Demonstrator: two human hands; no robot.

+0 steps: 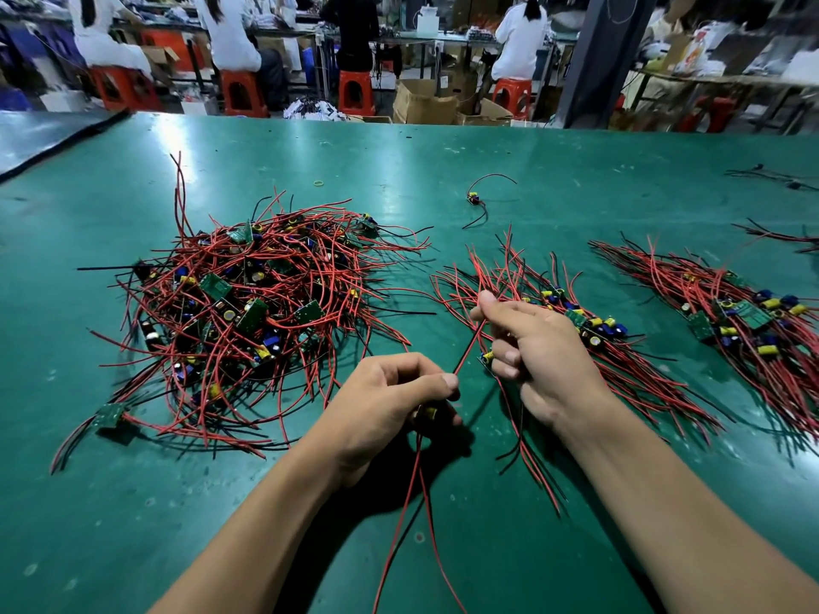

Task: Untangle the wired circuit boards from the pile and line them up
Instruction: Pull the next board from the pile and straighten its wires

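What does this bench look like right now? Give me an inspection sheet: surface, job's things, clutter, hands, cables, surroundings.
Surface: green mat, scuffed, with glare patches.
Job's things: tangled pile at left; two lined-up rows at right, near row and far row.
Clutter: stray wired board and yellow rubber band beyond the pile.
Hands: left hand grips a wired board; right hand pinches a red lead, with a second board under its curled fingers.
Cables: red and black leads hang from the left hand toward the near edge; loose dark wires at far right.
Surroundings: seated workers, red stools, cardboard boxes behind the bench.
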